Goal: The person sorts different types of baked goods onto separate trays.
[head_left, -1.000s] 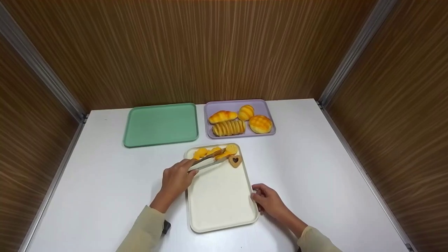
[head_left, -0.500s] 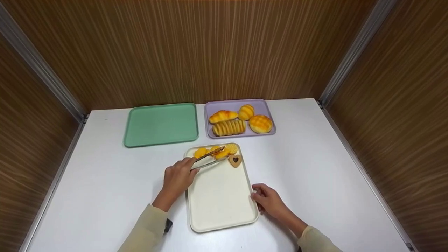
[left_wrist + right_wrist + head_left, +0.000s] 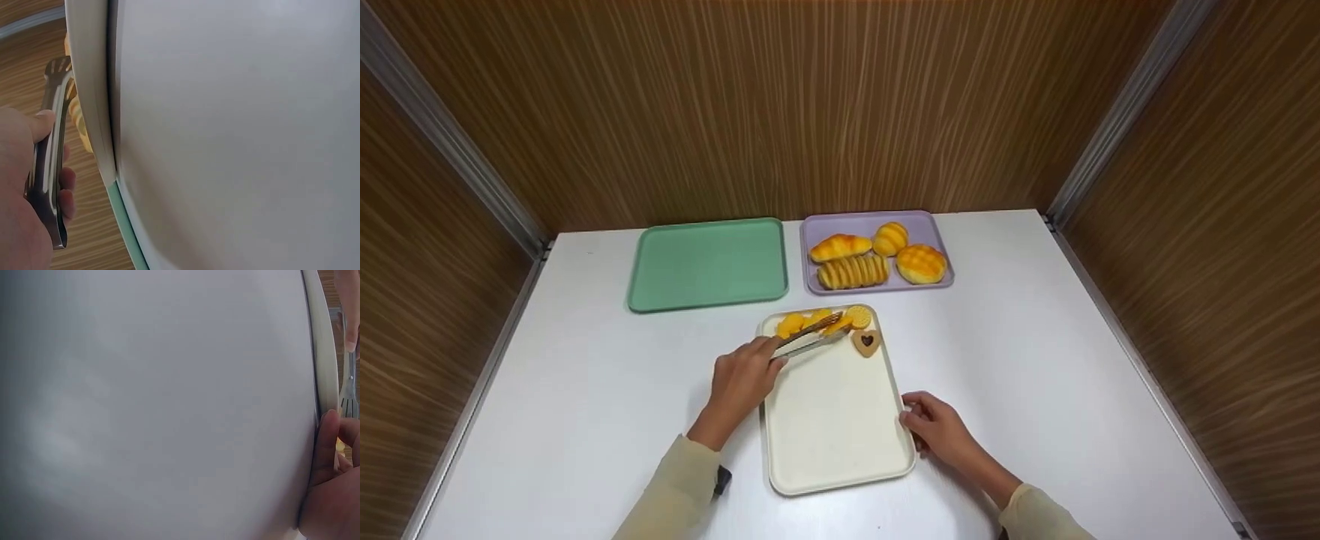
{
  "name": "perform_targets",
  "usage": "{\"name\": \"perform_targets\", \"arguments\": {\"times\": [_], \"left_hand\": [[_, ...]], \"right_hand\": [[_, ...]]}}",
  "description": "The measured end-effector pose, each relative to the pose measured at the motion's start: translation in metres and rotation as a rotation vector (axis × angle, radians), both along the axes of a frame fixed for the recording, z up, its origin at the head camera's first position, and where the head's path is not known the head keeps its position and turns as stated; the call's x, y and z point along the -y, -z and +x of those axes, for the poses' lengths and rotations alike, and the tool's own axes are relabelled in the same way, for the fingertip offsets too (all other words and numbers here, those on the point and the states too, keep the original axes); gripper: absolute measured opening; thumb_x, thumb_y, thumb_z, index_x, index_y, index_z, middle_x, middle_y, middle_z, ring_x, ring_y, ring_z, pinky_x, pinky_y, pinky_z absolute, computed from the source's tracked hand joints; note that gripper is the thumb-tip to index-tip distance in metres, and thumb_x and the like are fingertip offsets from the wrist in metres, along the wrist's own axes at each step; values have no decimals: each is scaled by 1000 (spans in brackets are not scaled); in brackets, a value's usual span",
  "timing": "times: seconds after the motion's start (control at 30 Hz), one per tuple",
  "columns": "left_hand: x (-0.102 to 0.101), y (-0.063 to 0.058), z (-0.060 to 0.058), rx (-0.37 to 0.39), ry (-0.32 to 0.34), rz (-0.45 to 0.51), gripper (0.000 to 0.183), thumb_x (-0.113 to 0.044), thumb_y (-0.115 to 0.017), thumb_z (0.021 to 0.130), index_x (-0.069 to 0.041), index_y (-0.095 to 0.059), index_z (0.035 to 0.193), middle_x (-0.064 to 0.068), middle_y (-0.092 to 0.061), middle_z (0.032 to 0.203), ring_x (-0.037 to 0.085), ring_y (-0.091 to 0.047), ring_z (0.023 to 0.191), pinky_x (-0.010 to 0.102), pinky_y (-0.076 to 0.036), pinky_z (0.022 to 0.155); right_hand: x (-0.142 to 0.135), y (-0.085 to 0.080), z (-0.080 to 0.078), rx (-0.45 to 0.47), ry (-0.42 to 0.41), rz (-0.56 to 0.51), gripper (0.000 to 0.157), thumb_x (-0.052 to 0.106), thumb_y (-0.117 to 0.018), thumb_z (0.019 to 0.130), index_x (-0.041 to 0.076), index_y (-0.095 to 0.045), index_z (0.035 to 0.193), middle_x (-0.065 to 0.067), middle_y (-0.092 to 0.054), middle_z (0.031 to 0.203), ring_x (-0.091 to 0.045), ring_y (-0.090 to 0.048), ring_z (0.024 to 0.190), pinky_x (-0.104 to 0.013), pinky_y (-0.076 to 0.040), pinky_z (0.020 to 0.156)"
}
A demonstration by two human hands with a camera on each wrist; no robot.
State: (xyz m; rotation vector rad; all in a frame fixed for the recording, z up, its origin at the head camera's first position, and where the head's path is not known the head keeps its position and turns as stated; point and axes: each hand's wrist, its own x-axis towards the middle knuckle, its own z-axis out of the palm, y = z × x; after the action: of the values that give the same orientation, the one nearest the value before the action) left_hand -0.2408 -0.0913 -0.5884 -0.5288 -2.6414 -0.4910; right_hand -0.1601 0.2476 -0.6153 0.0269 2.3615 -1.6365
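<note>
My left hand (image 3: 741, 381) grips metal tongs (image 3: 804, 349) over the far end of a cream tray (image 3: 840, 420). Their slotted tips lie at an orange-yellow cookie (image 3: 840, 325), one tip on either side of it in the head view. Other yellow cookies (image 3: 790, 325) lie left of it, with a round yellow biscuit (image 3: 859, 316) and a heart-shaped cookie (image 3: 866, 343) on its right. In the left wrist view, thumb and fingers wrap the tongs (image 3: 53, 135). My right hand (image 3: 941, 431) pinches the cream tray's right rim; its thumb (image 3: 328, 439) shows against the tray edge.
Beyond the cream tray, a bare green tray (image 3: 709, 266) sits at the back left. Beside it a purple tray (image 3: 877, 288) bears a croissant (image 3: 840, 247), a ridged loaf (image 3: 853, 272) and two round buns (image 3: 921, 264). Wood-grain panels (image 3: 825, 112) wall the white table.
The tongs' tips have shifted slightly toward the tray's far end and come closer together around the orange-yellow cookie. The right hand has kept its place on the rim.
</note>
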Motion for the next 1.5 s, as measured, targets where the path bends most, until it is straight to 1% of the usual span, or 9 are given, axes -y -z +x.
{"name": "perform_targets", "arguments": {"times": [0.23, 0.4, 0.67, 0.77, 1.03, 1.33, 1.4, 1.47, 1.5], "left_hand": [[2, -5, 8, 131, -18, 95, 39, -33, -72, 94, -15, -69, 128, 1, -73, 115, 24, -72, 99, 43, -55, 70], [3, -8, 11, 162, -47, 133, 39, -32, -74, 93, -16, -70, 127, 0, -73, 118, 24, -72, 104, 45, -54, 73], [2, -13, 12, 234, -64, 214, 43, -34, -74, 93, -16, -68, 131, 0, -71, 124, 23, -70, 108, 47, -53, 81], [4, -13, 12, 237, -74, 230, 42, -35, -74, 92, -17, -69, 130, 0, -71, 123, 23, -70, 109, 48, -51, 80], [14, -9, 10, 194, -93, 253, 35, -33, -74, 92, -17, -72, 123, 2, -73, 117, 22, -72, 101, 47, -51, 74], [24, -6, 8, 215, -119, 251, 36, -34, -74, 92, -16, -71, 124, 3, -73, 119, 23, -71, 104, 48, -51, 76], [26, -8, 7, 223, -129, 253, 36, -34, -73, 93, -16, -71, 124, 3, -73, 120, 23, -71, 105, 48, -51, 77], [29, -9, 5, 229, -138, 260, 36, -33, -73, 93, -16, -71, 125, 3, -73, 120, 23, -71, 106, 48, -51, 78], [31, -10, 4, 234, -142, 262, 36, -32, -73, 94, -15, -71, 125, 4, -73, 120, 24, -71, 107, 48, -52, 79]], "right_hand": [[0, -2, -1, -2, -4, -4, 34, 16, -64, 99, 1, -60, 128, -5, -55, 82, -16, -55, 60, -27, -49, 48], [0, -3, -1, 0, -1, -1, 34, 16, -64, 98, 1, -60, 128, -5, -55, 82, -15, -56, 60, -27, -49, 48], [-2, 1, -2, -5, 27, -15, 35, 12, -65, 97, -1, -59, 129, -4, -54, 81, -15, -54, 58, -27, -47, 46], [-1, 1, -2, -7, 27, -14, 36, 11, -64, 98, -2, -58, 131, -3, -54, 83, -15, -53, 58, -27, -47, 45], [0, -1, -1, -6, 27, -16, 35, 10, -66, 96, -2, -59, 128, -4, -53, 82, -15, -54, 57, -26, -47, 45], [2, 0, -1, -9, 27, -13, 34, 10, -65, 97, -2, -59, 128, -3, -53, 80, -14, -54, 56, -26, -47, 45], [4, -5, 0, -9, 25, -1, 32, 8, -64, 97, -3, -59, 127, -3, -54, 80, -16, -54, 56, -26, -47, 45], [8, -18, 4, -11, 17, 2, 32, 6, -62, 97, -5, -59, 127, -4, -54, 80, -16, -54, 57, -26, -47, 46], [9, -20, 5, -8, 18, 6, 31, 5, -62, 97, -5, -59, 127, -5, -54, 79, -16, -54, 57, -26, -48, 47]]}}
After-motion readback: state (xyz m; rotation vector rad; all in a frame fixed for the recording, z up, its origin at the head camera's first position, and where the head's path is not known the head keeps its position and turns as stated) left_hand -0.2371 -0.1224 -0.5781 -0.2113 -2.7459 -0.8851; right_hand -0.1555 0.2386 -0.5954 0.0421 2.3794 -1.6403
